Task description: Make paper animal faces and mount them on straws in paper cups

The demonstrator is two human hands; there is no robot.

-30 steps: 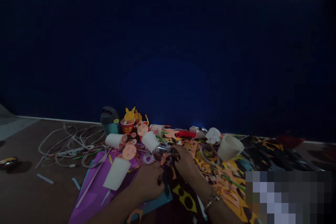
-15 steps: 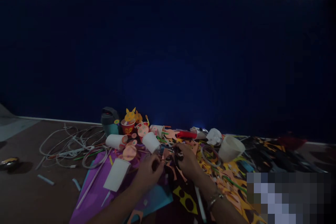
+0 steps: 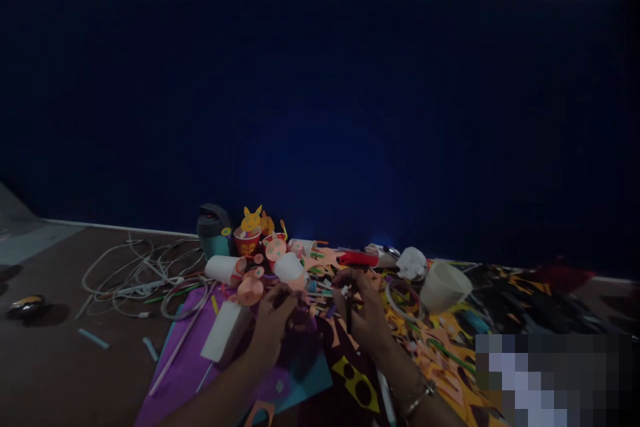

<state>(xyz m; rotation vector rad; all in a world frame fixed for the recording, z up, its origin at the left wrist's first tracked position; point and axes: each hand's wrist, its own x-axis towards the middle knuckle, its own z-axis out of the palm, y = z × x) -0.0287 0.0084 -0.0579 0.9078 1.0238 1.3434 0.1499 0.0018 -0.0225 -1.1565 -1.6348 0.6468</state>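
Observation:
My left hand (image 3: 274, 327) is closed in a pinch above the purple sheet (image 3: 193, 363); whatever lies between its fingertips is dim and hard to make out. To its right, my right hand (image 3: 367, 313) curls round dark-handled scissors (image 3: 349, 312), whose blades are mostly hidden. The two hands are apart, with small scraps and straw pieces between them. A white paper cup (image 3: 225, 332) lies on its side left of my left hand, and another white cup (image 3: 290, 268) is just beyond it. Below my right hand is a yellow cut-out sheet (image 3: 356, 383) with holes.
Along the blue wall (image 3: 320, 113) stand a teal bottle (image 3: 214, 240) and red cups (image 3: 247, 243) with paper animal faces. White cables (image 3: 135, 280) coil at left. A crumpled white paper (image 3: 413, 263), a pale cup (image 3: 445, 288) and orange scraps (image 3: 443, 373) lie at right.
My hands have drawn apart. The peach paper between them is no longer plain to see there. The scissors have swung so their dark handle points down.

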